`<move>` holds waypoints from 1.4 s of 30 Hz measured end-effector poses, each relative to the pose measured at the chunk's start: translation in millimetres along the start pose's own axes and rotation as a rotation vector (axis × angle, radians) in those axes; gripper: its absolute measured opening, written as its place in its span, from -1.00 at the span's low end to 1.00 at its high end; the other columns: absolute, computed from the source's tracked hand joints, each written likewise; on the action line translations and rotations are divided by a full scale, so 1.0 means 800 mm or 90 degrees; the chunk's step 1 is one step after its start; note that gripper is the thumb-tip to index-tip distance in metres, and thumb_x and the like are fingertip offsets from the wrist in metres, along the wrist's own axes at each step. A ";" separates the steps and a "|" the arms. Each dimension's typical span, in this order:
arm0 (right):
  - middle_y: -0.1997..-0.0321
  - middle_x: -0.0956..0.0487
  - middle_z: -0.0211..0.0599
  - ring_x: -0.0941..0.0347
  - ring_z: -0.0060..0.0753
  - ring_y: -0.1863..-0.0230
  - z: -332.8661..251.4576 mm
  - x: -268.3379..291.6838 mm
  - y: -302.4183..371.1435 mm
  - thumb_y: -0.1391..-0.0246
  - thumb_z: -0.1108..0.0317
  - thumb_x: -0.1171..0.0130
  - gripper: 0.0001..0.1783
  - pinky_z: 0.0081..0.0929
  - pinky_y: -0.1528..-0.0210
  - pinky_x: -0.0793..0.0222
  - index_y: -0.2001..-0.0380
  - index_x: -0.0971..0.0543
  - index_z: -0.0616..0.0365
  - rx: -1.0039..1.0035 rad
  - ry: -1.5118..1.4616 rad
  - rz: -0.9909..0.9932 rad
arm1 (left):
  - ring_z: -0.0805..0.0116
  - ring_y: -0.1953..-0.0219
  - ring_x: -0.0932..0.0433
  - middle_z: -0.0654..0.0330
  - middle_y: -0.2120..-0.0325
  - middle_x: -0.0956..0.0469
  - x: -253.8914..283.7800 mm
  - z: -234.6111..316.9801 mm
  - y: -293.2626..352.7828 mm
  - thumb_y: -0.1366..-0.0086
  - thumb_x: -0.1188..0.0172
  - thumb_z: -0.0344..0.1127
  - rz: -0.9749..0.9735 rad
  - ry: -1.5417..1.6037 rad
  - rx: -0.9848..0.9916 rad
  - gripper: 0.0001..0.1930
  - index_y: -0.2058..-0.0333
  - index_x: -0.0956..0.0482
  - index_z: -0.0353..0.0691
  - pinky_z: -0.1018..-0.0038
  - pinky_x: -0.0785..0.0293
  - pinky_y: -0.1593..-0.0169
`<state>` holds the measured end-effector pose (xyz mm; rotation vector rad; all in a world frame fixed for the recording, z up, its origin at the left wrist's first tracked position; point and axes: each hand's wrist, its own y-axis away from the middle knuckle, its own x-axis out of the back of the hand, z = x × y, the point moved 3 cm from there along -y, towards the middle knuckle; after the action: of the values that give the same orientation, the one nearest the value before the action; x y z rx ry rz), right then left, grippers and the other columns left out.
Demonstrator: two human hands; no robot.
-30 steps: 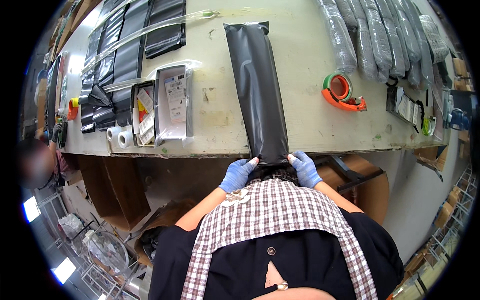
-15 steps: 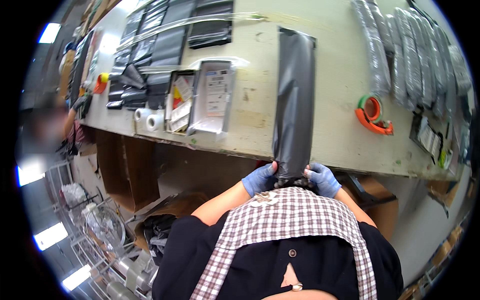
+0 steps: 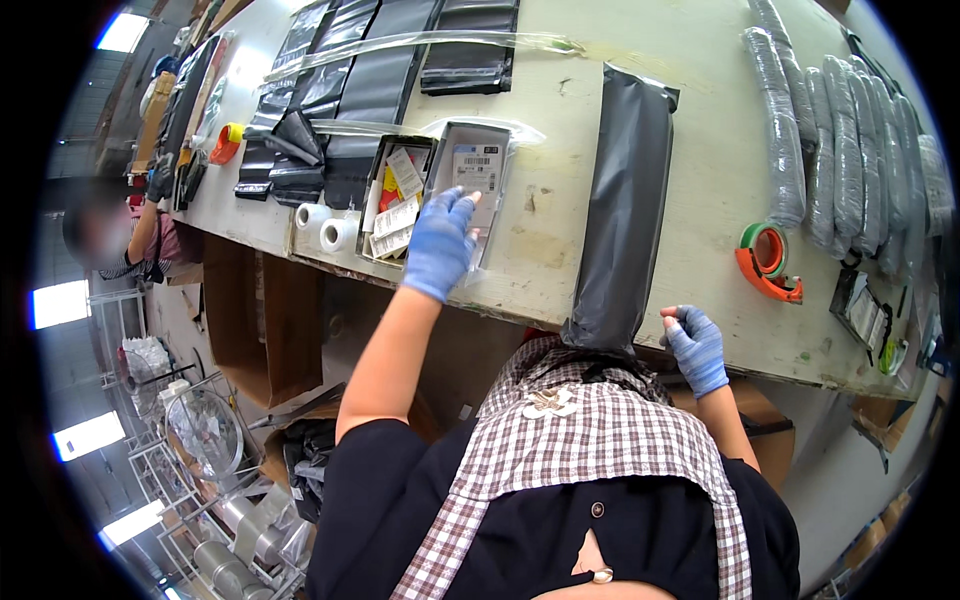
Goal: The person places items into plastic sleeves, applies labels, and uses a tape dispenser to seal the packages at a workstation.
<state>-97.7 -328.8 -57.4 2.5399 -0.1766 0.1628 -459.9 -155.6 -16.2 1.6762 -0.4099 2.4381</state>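
Note:
A long black plastic bag (image 3: 625, 210) lies on the pale worktable (image 3: 560, 130), its near end hanging over the front edge against my apron. My left hand (image 3: 440, 243), in a blue glove, reaches out to a clear sleeve holding a grey card with a white label (image 3: 478, 172); its fingertips touch that label. Beside it sits a small tray of paper tags (image 3: 392, 205). My right hand (image 3: 694, 345), also gloved, rests at the table's front edge just right of the bag, fingers curled and holding nothing I can see.
An orange tape dispenser (image 3: 768, 262) sits right of the bag. Several wrapped grey rolls (image 3: 850, 140) line the far right. Flat black bags (image 3: 360, 90) and two white tape rolls (image 3: 326, 226) lie at left. Another person (image 3: 120, 240) stands at the table's left end. Cardboard boxes sit beneath.
Both hands let go of the bag's near end. My left hand has moved forward and left to the labelled sleeve; my right hand has shifted slightly right of the bag.

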 end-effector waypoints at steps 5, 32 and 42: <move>0.49 -0.52 -0.55 -0.35 -0.80 0.47 -0.018 0.001 -0.010 -0.18 0.41 -0.24 -0.77 -0.74 0.39 -0.30 0.11 -0.60 0.23 0.122 0.028 0.016 | 0.01 0.01 -0.54 0.03 -0.01 -0.56 -0.049 -0.063 -0.020 -0.06 -0.36 -0.42 -0.120 -0.058 -0.095 -0.63 0.09 -0.65 -0.07 0.28 -0.52 -0.08; 0.03 -0.61 -0.20 -0.55 -0.44 0.04 -0.131 -0.110 -0.061 -0.10 0.47 -0.33 -0.55 -0.46 -0.01 -0.55 -0.05 -0.45 0.29 0.129 -0.334 -0.172 | 0.38 0.17 -0.55 0.17 0.23 -0.57 0.021 0.167 0.071 -0.16 -0.34 -0.43 0.065 0.484 0.102 -0.68 0.09 -0.54 -0.21 0.47 -0.48 0.04; 0.03 -0.61 -0.18 -0.58 -0.43 0.06 -0.144 -0.075 -0.053 -0.10 0.44 -0.30 -0.55 -0.44 0.01 -0.58 -0.05 -0.45 0.27 0.172 -0.309 -0.151 | 0.63 0.45 -0.43 0.32 0.41 -0.53 -0.022 0.167 0.067 -0.26 -0.29 -0.37 -0.246 1.046 0.440 -0.86 0.23 -0.54 -0.19 0.73 -0.33 0.42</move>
<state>-159.1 -224.2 4.8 2.8000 -0.0386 -0.5621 -349.5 -247.3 5.4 -0.5605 0.9053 2.7122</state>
